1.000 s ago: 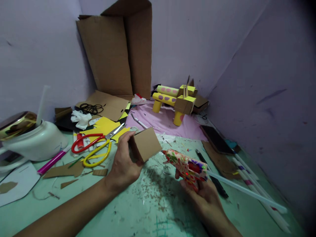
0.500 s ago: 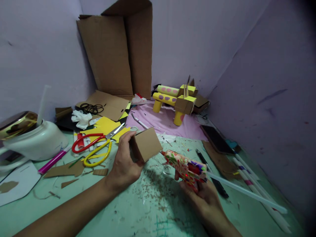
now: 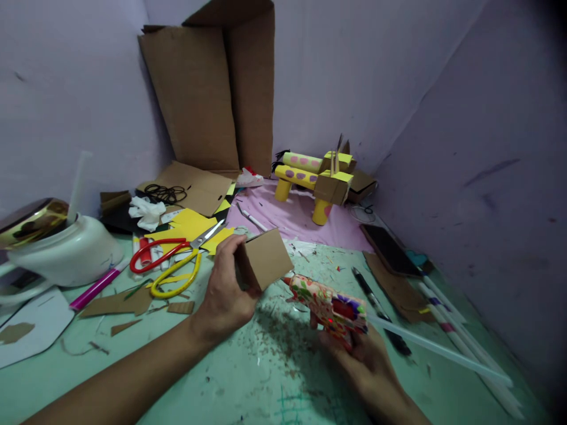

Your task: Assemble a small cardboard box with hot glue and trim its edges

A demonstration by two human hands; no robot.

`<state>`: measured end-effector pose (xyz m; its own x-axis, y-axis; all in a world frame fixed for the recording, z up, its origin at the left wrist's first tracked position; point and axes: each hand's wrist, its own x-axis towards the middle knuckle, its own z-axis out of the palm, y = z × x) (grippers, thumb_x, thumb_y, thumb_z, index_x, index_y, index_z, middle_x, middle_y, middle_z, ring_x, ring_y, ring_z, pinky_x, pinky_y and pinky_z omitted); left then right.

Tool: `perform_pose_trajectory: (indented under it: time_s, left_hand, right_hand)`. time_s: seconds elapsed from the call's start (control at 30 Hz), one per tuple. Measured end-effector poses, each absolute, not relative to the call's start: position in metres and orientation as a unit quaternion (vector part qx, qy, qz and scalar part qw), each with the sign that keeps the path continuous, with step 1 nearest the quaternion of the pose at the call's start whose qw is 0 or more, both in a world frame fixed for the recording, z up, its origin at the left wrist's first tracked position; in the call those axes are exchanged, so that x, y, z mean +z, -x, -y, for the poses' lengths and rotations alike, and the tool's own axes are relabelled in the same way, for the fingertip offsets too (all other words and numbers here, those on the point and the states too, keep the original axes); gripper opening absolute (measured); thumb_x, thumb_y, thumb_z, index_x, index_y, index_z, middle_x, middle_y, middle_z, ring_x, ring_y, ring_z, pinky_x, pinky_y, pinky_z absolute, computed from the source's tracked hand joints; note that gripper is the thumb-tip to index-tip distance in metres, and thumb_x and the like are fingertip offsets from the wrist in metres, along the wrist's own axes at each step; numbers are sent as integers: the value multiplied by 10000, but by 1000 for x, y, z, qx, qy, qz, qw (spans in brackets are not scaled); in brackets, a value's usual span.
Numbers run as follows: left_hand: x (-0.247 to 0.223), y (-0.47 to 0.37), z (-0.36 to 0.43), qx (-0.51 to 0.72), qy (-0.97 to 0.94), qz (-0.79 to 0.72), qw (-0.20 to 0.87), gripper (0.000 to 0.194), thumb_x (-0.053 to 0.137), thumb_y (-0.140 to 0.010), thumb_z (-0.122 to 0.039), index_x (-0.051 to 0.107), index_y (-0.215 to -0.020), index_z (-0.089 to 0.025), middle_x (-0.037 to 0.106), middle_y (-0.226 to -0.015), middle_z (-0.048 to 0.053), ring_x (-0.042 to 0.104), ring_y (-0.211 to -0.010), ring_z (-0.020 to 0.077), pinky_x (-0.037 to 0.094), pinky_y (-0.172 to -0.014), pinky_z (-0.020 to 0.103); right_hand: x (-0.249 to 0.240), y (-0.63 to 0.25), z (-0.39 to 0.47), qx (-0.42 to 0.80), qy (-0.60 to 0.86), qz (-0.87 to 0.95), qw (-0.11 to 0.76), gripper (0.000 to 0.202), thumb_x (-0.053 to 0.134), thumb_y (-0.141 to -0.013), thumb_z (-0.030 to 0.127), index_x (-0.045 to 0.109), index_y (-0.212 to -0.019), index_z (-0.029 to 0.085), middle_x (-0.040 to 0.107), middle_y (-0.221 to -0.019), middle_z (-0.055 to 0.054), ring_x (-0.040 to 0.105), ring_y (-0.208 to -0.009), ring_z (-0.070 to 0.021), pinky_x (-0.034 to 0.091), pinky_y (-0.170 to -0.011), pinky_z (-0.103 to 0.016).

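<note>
A small brown cardboard box is held up over the green table by my left hand, its fingers round the box's left side. My right hand grips a glue gun with a floral pattern and a small red light. The gun's nozzle is at the lower right edge of the box; whether they touch I cannot tell. A long translucent glue stick sticks out of the gun's back end.
Scissors with red and yellow handles lie left, near yellow paper and a white pot. Yellow tube animals stand behind on pink cloth. A pen and phone lie right.
The glue gun and my right hand have shifted slightly left, the nozzle moving along the box's lower edge. My left hand and the box have barely moved.
</note>
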<state>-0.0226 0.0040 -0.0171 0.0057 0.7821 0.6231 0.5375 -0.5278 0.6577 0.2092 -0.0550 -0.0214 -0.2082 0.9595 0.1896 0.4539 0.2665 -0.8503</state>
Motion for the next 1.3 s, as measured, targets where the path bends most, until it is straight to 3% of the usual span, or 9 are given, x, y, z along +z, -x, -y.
perform_pose_trajectory:
  time_s: [0.27, 0.43, 0.93, 1.13, 1.3]
  left_hand:
    - [-19, 22, -5, 525, -705, -464, 109, 758, 725, -684, -189, 341, -1339, -168, 472, -1297, 209, 487, -1223, 388, 396, -1021, 628]
    - [-17, 23, -4, 518, -706, -469, 117, 756, 723, -683, -184, 340, -1335, -177, 470, -1302, 203, 485, -1225, 381, 388, -1031, 621]
    - [-17, 22, -4, 523, -701, -472, 115, 748, 727, -679, -174, 355, -1328, -162, 472, -1304, 204, 485, -1229, 373, 389, -1040, 611]
    - [-17, 21, -4, 529, -706, -460, 104, 751, 734, -673, -177, 356, -1321, -144, 479, -1280, 210, 495, -1208, 380, 411, -1018, 610]
    - [-17, 19, -4, 526, -711, -455, 100, 740, 704, -680, -146, 347, -1328, -170, 474, -1281, 185, 497, -1205, 365, 421, -1012, 600]
  right_hand:
    - [-26, -213, 56, 360, 493, 712, 347, 216, 510, -891, 318, 670, -794, 209, 634, -639, -29, 603, -573, -187, 511, -514, -261]
    - [-24, -212, 56, 349, 506, 703, 358, 249, 513, -899, 370, 674, -802, 206, 646, -653, -31, 600, -587, -196, 521, -535, -274]
    - [-28, -211, 56, 336, 517, 683, 392, 195, 524, -878, 319, 668, -801, 212, 651, -653, -23, 631, -616, -205, 518, -549, -258]
    - [-25, -210, 59, 372, 502, 707, 331, 224, 508, -894, 316, 696, -863, 199, 703, -739, -42, 669, -700, -221, 560, -642, -282]
    - [-20, -202, 62, 369, 500, 695, 361, 267, 505, -899, 334, 712, -961, 177, 719, -771, -58, 677, -731, -234, 575, -679, -308]
